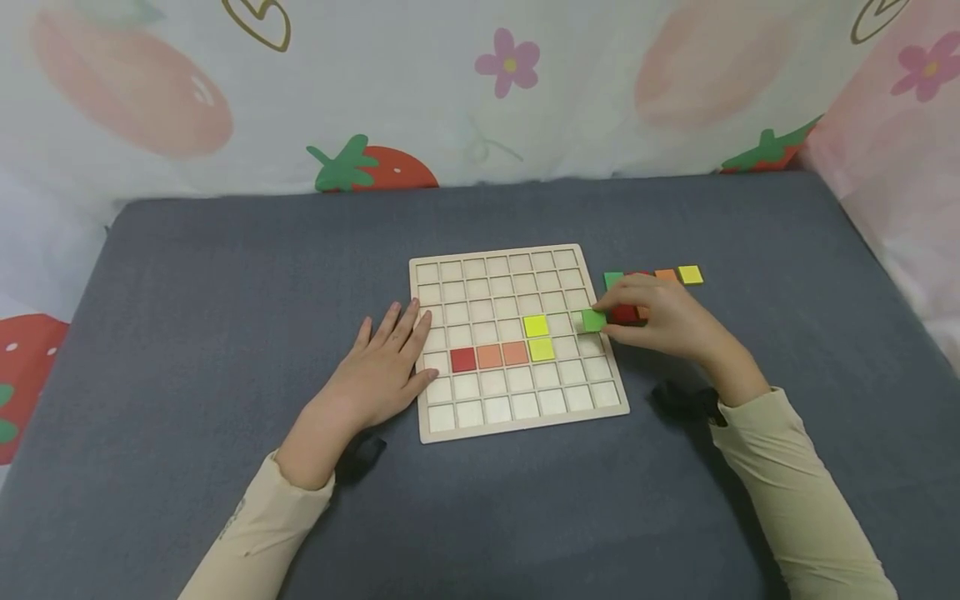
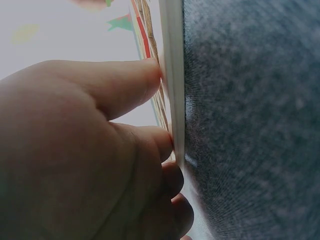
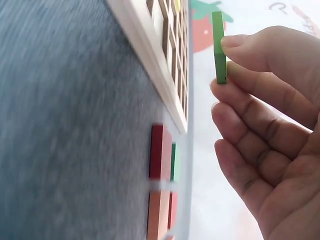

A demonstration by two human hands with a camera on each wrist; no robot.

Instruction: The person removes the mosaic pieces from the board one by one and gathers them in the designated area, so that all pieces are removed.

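A wooden grid board [image 1: 525, 423] lies on the dark cloth. In its cells sit a red tile [image 1: 462, 360], two orange tiles [image 1: 489, 357] side by side and two yellow tiles [image 1: 536, 326], one above the other. My left hand [image 1: 382, 371] rests with fingers spread on the board's left edge; the left wrist view shows the fingertips at that edge. Between thumb and fingers, my right hand [image 1: 667, 321] pinches a green tile [image 1: 593, 321] over the board's right edge. The right wrist view shows this green tile [image 3: 219, 47] raised above the cloth.
Right of the board lie loose tiles, partly hidden by the right hand: a green one [image 1: 613, 279], red ones [image 1: 624, 314], an orange one [image 1: 665, 274] and a yellow one [image 1: 691, 274]. A patterned curtain [image 1: 570, 100] hangs behind the table [image 1: 262, 275].
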